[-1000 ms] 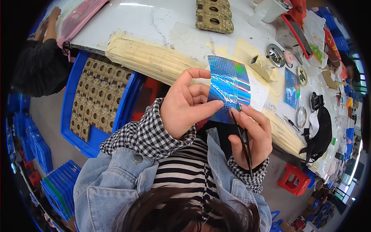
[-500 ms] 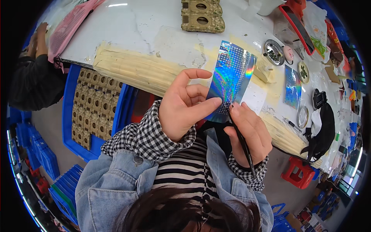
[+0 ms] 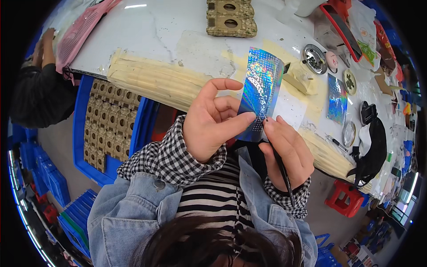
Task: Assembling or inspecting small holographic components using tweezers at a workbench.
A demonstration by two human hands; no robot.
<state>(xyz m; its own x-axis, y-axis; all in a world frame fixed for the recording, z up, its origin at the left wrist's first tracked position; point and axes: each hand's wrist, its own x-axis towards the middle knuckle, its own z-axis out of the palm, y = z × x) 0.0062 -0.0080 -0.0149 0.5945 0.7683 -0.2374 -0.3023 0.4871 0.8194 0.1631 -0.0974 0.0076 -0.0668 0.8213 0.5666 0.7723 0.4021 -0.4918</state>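
Note:
My left hand (image 3: 211,118) pinches the lower left edge of a shiny blue holographic sheet (image 3: 260,84), thumb in front. Its index finger curves out free above. The sheet is held up over the table edge, slightly bowed, with rows of tiny dots on it. In my right hand (image 3: 289,153) are slim black tweezers (image 3: 283,171), gripped between thumb and fingers. Their tip meets or nearly meets the lower right part of the sheet; I cannot tell whether anything is in it.
Camouflage-patterned cases (image 3: 230,20) lie at the far side of the table. A blue crate (image 3: 79,147) on the left holds many more. Round dishes, including a metal one (image 3: 314,59), another holographic sheet (image 3: 337,98) and a black bag (image 3: 373,151) sit right. A co-worker (image 3: 38,93) is at far left.
The sheet has tilted and bowed a little, so its reflections differ and its right edge sits further left. Both hands keep nearly the same place and grip.

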